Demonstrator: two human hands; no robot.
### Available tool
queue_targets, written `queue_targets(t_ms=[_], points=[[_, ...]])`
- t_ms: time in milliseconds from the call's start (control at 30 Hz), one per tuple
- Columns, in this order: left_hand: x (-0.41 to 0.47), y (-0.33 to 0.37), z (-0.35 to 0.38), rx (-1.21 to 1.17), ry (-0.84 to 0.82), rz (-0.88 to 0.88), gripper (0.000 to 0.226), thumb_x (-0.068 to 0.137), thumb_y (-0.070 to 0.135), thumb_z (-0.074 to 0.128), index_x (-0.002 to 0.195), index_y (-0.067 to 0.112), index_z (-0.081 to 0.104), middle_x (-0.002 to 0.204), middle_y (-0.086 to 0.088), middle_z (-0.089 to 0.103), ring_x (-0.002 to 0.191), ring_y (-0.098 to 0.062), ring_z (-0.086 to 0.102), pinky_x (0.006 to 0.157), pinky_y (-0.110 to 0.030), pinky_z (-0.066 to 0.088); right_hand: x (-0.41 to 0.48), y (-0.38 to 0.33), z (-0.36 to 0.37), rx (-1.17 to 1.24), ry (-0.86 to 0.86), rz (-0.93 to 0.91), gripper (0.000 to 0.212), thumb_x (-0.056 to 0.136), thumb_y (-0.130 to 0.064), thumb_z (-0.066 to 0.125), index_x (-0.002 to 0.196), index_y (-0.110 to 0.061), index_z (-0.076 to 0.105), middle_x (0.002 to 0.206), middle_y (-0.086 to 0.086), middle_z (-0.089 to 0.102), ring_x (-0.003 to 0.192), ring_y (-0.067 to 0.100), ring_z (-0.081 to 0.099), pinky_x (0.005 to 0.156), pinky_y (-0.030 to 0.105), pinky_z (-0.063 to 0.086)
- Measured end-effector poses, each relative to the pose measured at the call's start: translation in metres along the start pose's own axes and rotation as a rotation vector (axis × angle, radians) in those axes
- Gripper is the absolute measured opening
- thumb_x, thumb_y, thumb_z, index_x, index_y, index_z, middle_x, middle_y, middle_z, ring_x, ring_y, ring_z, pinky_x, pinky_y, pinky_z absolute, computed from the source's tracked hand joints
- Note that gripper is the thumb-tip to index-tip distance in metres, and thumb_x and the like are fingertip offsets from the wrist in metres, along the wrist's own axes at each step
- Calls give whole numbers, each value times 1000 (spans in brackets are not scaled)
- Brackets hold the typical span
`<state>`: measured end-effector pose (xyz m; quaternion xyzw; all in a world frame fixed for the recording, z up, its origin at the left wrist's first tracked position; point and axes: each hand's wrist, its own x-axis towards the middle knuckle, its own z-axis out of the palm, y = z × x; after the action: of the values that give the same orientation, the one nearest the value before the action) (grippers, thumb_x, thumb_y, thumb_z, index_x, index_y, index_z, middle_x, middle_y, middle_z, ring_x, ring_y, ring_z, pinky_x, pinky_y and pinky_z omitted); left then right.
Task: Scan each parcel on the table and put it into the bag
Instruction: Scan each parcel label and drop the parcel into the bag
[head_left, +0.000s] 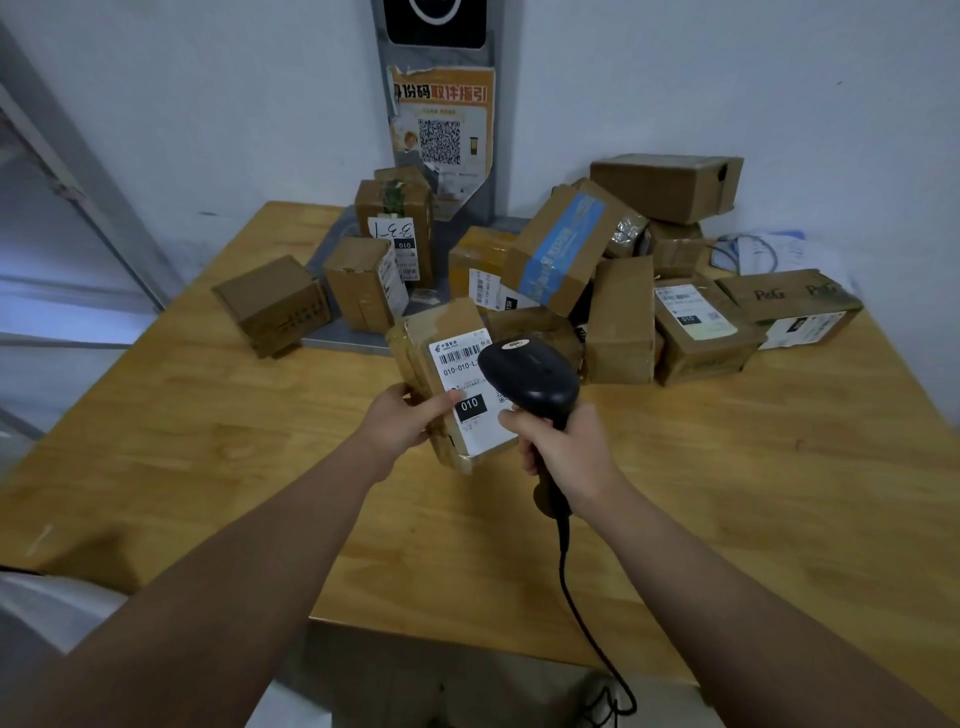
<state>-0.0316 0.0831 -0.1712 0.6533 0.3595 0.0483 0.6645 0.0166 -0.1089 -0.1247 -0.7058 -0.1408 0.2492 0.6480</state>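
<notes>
My left hand grips a taped cardboard parcel by its left side and holds it tilted above the wooden table. Its white label with a barcode and a black "010" box faces up. My right hand is closed around the handle of a black barcode scanner. The scanner head hovers over the right part of the label and hides part of it. A black cable runs from the handle down over the table's front edge. At the lower left edge lies something white; I cannot tell whether it is the bag.
Several cardboard parcels are heaped at the back of the table, some stacked. A single small box stands apart at the left. A grey stand with a QR-code poster rises against the wall. Papers lie at the far right.
</notes>
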Motion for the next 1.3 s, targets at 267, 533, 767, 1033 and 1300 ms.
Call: queue_targets(t_ms=[267, 533, 767, 1033, 1300], points=[[1, 1, 0, -4, 38, -22, 49, 77, 35, 80, 116, 14, 59, 113, -2, 68, 104, -18, 64, 83, -30, 53, -3, 4, 0, -55, 31, 80, 38, 88, -23, 70, 58, -4, 58, 46, 5, 54, 40, 18, 52, 46, 27, 44], [-3, 7, 0, -14, 71, -18, 27, 84, 29, 74, 103, 19, 58, 107, -1, 67, 94, -15, 64, 66, -21, 50, -3, 3, 0, -151, 75, 118, 42, 88, -24, 67, 54, -3, 56, 44, 7, 52, 37, 17, 51, 44, 23, 44], [-4, 8, 1, -18, 73, -18, 35, 82, 30, 75, 109, 18, 56, 108, 0, 66, 96, -16, 63, 65, -21, 50, -2, 3, -1, -168, 72, 128, 40, 87, -24, 67, 54, -4, 57, 44, 8, 53, 36, 17, 51, 43, 24, 44], [-8, 8, 2, -11, 84, -9, 34, 84, 31, 73, 108, 19, 52, 108, 0, 62, 100, -17, 60, 78, -27, 51, -4, 5, -1, -143, 78, 119, 38, 88, -25, 68, 59, -2, 57, 48, 9, 53, 39, 17, 51, 45, 25, 45], [-32, -12, -9, -78, 185, 14, 44, 85, 33, 72, 118, 12, 54, 111, -1, 65, 94, -14, 64, 66, -18, 50, 1, 13, 10, -155, -11, 145, 39, 87, -24, 69, 57, -1, 57, 45, 8, 52, 37, 17, 50, 44, 25, 44]])
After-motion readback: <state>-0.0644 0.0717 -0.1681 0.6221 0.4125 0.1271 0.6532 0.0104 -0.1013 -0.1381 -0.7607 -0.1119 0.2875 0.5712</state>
